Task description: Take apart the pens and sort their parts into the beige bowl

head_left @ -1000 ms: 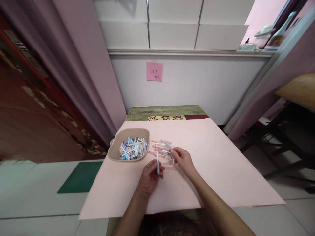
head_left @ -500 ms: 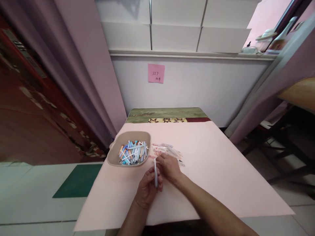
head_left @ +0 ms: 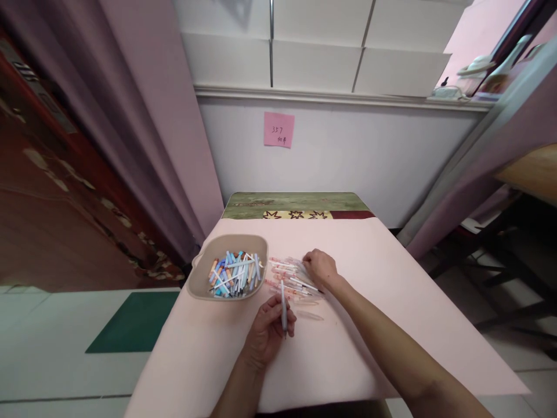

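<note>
My left hand [head_left: 270, 325] is closed around a slim grey-white pen [head_left: 284, 313], which stands nearly upright with its dark tip toward me. Farther out, my right hand [head_left: 321, 266] reaches to the far right end of a pile of clear pen barrels and white refills [head_left: 289, 271]. Its fingers are bent together at the pile, and whatever they pinch is hidden. One clear barrel [head_left: 310, 316] lies apart, nearer to me. Left of the pile stands a beige basin [head_left: 194, 284] holding several blue, white and orange pen parts [head_left: 237, 273].
A pink sheet [head_left: 391, 325] covers most of the table, whose green patterned end [head_left: 300, 201] shows at the back. Behind it, a pink note [head_left: 279, 130] is stuck to the white wall. A curtain [head_left: 161, 116] hangs at the left, and dark furniture [head_left: 517, 255] stands at the right.
My right hand has left the spot beside my left hand and moved away and right to the pile's far end, uncovering more barrels. My left hand keeps the pen.
</note>
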`<state>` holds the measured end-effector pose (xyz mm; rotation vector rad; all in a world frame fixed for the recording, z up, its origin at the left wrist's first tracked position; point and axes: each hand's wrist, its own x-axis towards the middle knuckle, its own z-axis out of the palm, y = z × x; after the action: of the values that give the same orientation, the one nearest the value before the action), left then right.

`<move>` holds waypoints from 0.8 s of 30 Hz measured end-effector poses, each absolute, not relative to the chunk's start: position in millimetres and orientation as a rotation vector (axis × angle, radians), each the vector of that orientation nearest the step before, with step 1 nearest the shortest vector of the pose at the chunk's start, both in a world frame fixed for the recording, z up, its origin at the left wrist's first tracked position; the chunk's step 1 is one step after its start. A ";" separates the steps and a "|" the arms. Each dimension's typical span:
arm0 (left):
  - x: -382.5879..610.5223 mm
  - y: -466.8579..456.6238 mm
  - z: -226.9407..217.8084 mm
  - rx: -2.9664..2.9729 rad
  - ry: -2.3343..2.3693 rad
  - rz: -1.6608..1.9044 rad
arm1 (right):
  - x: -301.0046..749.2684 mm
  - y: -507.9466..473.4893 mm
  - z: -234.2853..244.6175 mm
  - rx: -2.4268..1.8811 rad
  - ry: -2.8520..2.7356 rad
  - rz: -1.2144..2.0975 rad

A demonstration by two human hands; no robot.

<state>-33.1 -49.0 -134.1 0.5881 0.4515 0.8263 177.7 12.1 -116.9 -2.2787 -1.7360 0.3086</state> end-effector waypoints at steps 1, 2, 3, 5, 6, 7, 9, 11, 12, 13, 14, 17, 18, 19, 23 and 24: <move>-33.1 -48.9 -133.7 0.590 0.453 0.821 | 178.0 12.7 -116.9 -2.283 -1.728 0.325; -33.0 -48.7 -133.4 0.592 0.454 0.816 | 178.6 13.3 -116.4 -2.283 -1.722 0.342; -32.8 -48.6 -133.0 0.596 0.456 0.811 | 179.2 13.8 -115.6 -2.280 -1.718 0.356; -32.6 -48.5 -132.6 0.605 0.456 0.805 | 180.1 14.1 -114.3 -2.263 -1.716 0.375; -32.6 -48.6 -132.6 0.608 0.457 0.806 | 180.2 13.9 -114.1 -2.252 -1.714 0.379; -32.6 -48.7 -132.7 0.612 0.460 0.808 | 180.3 13.6 -114.4 -2.241 -1.711 0.381; -32.7 -48.9 -133.2 0.617 0.473 0.812 | 180.2 13.3 -116.4 -2.215 -1.697 0.385; -32.7 -49.0 -133.8 0.616 0.492 0.816 | 181.2 13.9 -119.5 -2.181 -1.678 0.404; -32.6 -49.1 -134.1 0.613 0.501 0.820 | 182.3 14.7 -121.0 -2.159 -1.668 0.422; -32.5 -49.3 -134.2 0.609 0.508 0.824 | 184.0 15.6 -121.9 -2.133 -1.657 0.445; -32.3 -49.5 -134.3 0.604 0.511 0.828 | 186.2 16.4 -122.3 -2.105 -1.643 0.468; -31.8 -50.7 -134.2 0.598 0.503 0.831 | 195.2 15.6 -118.3 -2.012 -1.559 0.501; -31.7 -51.2 -134.1 0.599 0.497 0.831 | 198.2 13.0 -115.5 -1.980 -1.516 0.499; -31.6 -51.7 -134.0 0.602 0.491 0.831 | 200.8 8.5 -112.2 -1.944 -1.470 0.496; -30.4 -53.3 -133.8 0.628 0.499 0.842 | 202.4 -28.1 -99.3 -1.795 -1.319 0.531; -29.8 -53.6 -133.8 0.638 0.507 0.846 | 200.3 -40.5 -96.9 -1.738 -1.274 0.570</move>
<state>-29.8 -53.6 -133.8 0.6385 0.5074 0.8463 200.3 -40.5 -96.9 -1.7384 -1.2740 0.5700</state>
